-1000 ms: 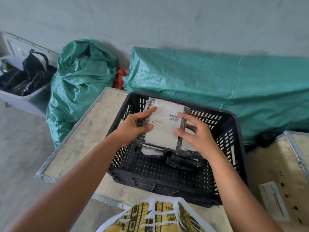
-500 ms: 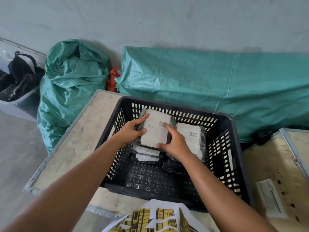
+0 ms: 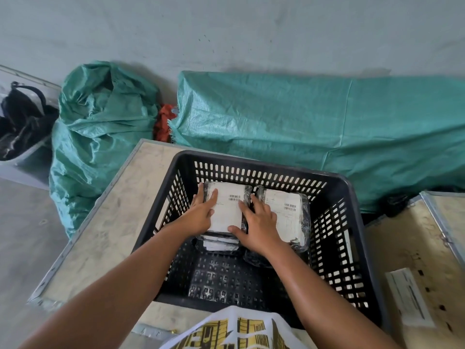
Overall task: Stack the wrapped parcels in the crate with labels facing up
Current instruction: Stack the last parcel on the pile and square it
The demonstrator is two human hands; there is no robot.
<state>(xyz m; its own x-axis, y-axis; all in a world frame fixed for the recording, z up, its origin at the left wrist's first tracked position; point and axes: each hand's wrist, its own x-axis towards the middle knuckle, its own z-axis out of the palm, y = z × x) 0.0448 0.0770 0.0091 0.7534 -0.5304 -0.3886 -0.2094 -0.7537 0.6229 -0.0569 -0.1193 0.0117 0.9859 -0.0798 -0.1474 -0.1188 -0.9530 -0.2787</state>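
A black slotted crate stands on a wooden case. Inside, at the far left, a wrapped parcel with a white barcode label facing up lies on top of a stack of parcels. My left hand lies flat on its left edge and my right hand presses its right and near edge. A second parcel, label up, tops a stack beside it on the right. The lower parcels show only their near edges.
The wooden case extends left of the crate. Another wooden case with a white label lies at the right. Green tarpaulin bundles line the wall behind. A grey bin with black bags sits far left. A yellow-printed bag is nearest me.
Both hands lowered the labelled parcel from above the crate onto the left stack and pushed it toward the far wall. The fingers have flattened on it.
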